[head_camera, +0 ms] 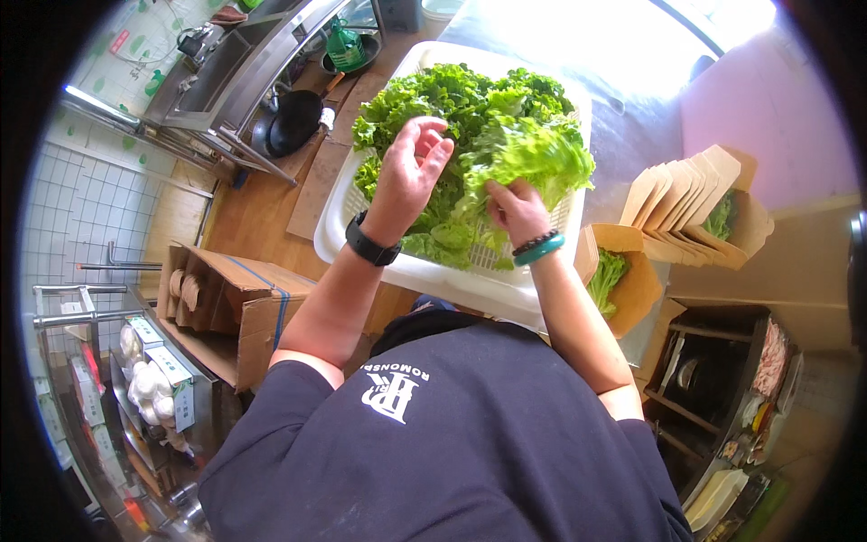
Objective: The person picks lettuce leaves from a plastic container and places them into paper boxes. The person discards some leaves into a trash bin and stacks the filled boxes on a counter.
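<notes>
A white plastic basket heaped with green leaf lettuce stands right in front of me. My right hand grips a loose lettuce leaf, blurred at its top, above the basket's right side. Over the left part of the heap hovers my left hand, fingers curled apart from the thumb and nothing seen between them. To the right, an open kraft paper box holds some lettuce. Beyond it lies a fanned stack of similar paper boxes, with lettuce in the endmost one.
A steel table extends behind and right of the basket. At the left are a cardboard carton and a metal rack. A steel sink stands farther back, with a black wok and a green bottle beneath.
</notes>
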The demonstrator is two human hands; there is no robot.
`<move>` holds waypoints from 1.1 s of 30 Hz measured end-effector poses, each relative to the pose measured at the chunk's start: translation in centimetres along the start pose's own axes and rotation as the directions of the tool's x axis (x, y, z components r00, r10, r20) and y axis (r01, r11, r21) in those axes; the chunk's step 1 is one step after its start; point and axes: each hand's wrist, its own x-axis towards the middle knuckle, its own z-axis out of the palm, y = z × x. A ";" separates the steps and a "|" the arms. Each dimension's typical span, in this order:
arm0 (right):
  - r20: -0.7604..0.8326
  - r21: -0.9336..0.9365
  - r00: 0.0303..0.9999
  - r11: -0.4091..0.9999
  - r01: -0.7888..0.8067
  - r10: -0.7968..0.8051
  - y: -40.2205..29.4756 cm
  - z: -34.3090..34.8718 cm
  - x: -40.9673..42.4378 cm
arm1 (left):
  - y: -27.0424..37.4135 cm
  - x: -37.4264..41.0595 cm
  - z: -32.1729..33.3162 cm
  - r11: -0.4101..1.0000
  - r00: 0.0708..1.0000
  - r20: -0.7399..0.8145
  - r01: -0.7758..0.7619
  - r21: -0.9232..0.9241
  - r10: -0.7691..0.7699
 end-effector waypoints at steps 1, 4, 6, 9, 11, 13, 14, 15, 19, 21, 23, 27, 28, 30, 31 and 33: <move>0.033 0.049 0.999 0.998 0.026 -0.027 0.3 -0.7 0.0 | -0.6 -0.5 -0.1 0.999 0.999 0.020 0.029 0.045 -0.030; 0.065 0.155 0.993 0.984 0.091 -0.102 1.2 -1.5 -0.1 | -1.3 -2.1 1.3 0.979 0.943 0.274 0.202 -0.018 -0.189; 0.065 0.124 0.996 0.991 0.050 -0.058 1.0 -1.3 -0.7 | -1.2 -2.4 2.3 0.945 0.852 0.440 0.326 -0.024 -0.283; 0.041 0.185 0.999 0.983 -0.008 0.001 1.2 -1.6 -0.8 | -1.6 -2.8 3.8 0.906 0.821 0.470 0.412 -0.097 -0.323; -0.017 0.394 0.997 0.917 -0.061 0.073 1.0 -1.8 -1.1 | -0.9 -2.5 3.8 0.911 0.787 0.490 0.410 0.040 -0.375; 0.014 0.498 0.988 0.856 -0.139 0.152 0.6 -2.1 -1.4 | -0.8 -3.0 4.4 0.954 0.854 0.429 0.284 0.093 -0.296; -0.020 0.484 0.985 0.863 -0.143 0.174 0.6 -1.9 -1.6 | -1.5 -3.3 4.6 0.971 0.885 0.410 0.163 0.172 -0.221; -0.056 0.473 0.979 0.869 -0.147 0.196 0.5 -1.8 -1.8 | -1.3 -3.3 4.8 0.967 0.905 0.400 0.041 0.251 -0.142; 0.012 0.540 0.991 0.833 -0.118 0.133 0.1 -2.0 -2.7 | -0.7 -3.7 5.9 0.983 0.917 0.356 0.173 0.057 -0.182; 0.032 0.550 0.993 0.827 -0.115 0.116 0.0 -2.3 -3.1 | -1.1 -3.9 6.4 0.982 0.936 0.328 0.080 0.169 -0.132; 0.054 0.558 0.994 0.822 -0.111 0.098 -0.2 -2.4 -3.5 | -1.2 -4.3 6.8 0.964 0.956 0.288 -0.021 0.264 -0.058; -0.048 0.622 0.995 0.782 -0.043 0.092 -0.5 -1.7 -4.3 | -0.6 -4.0 7.3 0.974 0.928 0.345 0.065 0.215 -0.138; -0.046 0.629 0.995 0.776 -0.039 0.088 -0.5 -1.7 -4.4 | -1.1 -4.3 7.4 0.971 0.931 0.344 0.043 0.236 -0.125; -0.017 0.621 0.997 0.783 -0.044 0.069 -0.1 -2.1 -4.6 | -1.2 -4.6 7.6 0.965 0.938 0.336 -0.005 0.263 -0.086; 0.012 0.605 0.998 0.795 -0.050 0.054 0.4 -2.6 -4.7 | -1.1 -4.8 7.7 0.963 0.942 0.330 -0.031 0.268 -0.061; 0.039 0.505 0.999 0.862 -0.032 0.015 0.5 -2.7 -4.9 | -1.2 -4.8 7.9 0.971 0.956 0.292 -0.081 0.227 0.011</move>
